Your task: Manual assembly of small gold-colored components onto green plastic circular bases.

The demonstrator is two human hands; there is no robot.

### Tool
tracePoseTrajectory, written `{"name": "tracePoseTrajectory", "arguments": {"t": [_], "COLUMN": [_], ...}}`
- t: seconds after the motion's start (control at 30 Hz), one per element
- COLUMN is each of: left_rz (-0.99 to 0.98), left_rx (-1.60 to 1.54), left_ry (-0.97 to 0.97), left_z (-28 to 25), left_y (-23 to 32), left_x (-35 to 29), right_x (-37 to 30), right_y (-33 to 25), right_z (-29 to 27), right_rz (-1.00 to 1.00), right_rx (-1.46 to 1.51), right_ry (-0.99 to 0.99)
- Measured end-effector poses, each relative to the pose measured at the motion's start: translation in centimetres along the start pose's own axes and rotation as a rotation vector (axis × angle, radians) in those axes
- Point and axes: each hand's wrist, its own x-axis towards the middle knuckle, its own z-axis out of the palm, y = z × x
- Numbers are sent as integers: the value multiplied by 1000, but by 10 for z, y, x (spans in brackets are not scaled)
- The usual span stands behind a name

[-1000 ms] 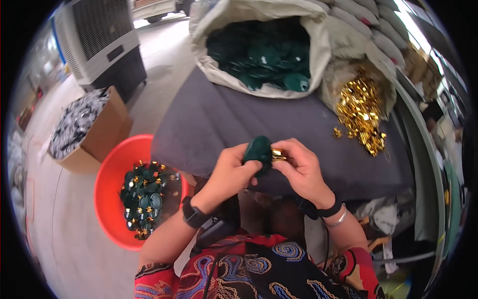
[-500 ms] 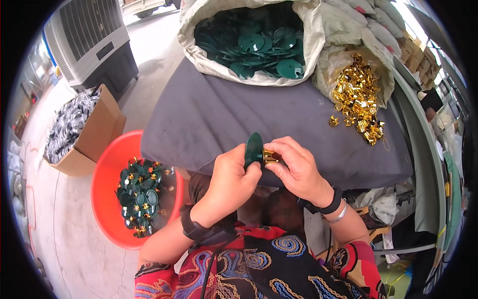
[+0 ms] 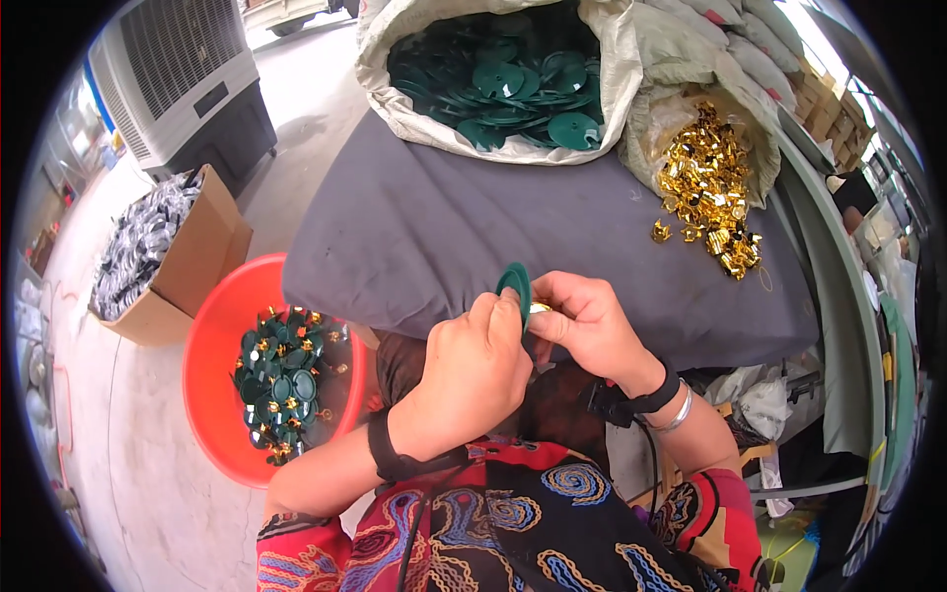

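Between my hands, above the near edge of the grey cloth point(image 3: 424, 207), a round green disc point(image 3: 515, 280) stands on edge. My left hand point(image 3: 478, 355) is closed on the disc, its fingers over the left face and rim. On the disc's right side my right hand point(image 3: 584, 324) pinches a small shiny gold cap point(image 3: 539, 308), mostly hidden by the thumb and fingers. Whether the cap is fixed to the disc I cannot tell. Beyond my hands lies a white woven sack point(image 3: 414, 123) of green discs point(image 3: 498, 79). Right of it, gold caps point(image 3: 705, 183) spill from another sack point(image 3: 646, 148).
A red basin point(image 3: 212, 405) at the left holds green discs with gold pieces point(image 3: 281, 385). Behind it stand a cardboard box point(image 3: 202, 257) of plastic-wrapped parts and a large air cooler point(image 3: 182, 79). Full sacks point(image 3: 760, 69) are piled at the far right.
My left hand has rolled over so its knuckles face up, and the disc has turned with it. The right fingers now cover more of the gold cap.
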Motion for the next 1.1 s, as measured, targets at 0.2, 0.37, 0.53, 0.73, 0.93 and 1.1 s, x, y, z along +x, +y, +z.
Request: {"name": "tracePoseTrajectory", "arguments": {"t": [0.2,0.37,0.53,0.73,0.93,1.1], "left_rz": [109,-575,-583,-456,-270,-391], "left_rx": [-85,-201,518,698,512,391], "left_ry": [-23,-34,-23,42,-67,8], "left_z": [-22,-114,-204,-193,-94,-74], "left_y": [-24,-58,-121,-113,-106,-134], "left_x": [-6,-17,-46,-1,75,27], "right_x": [-2,-8,-30,-13,-43,-30], "right_y": [3,-6,3,14,33,14], "right_z": [17,-9,-70,-68,-107,-85], "right_rz": [192,-250,-271,-86,-78,-138], "right_rx": [78,-529,-706,-661,-709,-900], "right_ry": [-11,71,313,433,510,366]}}
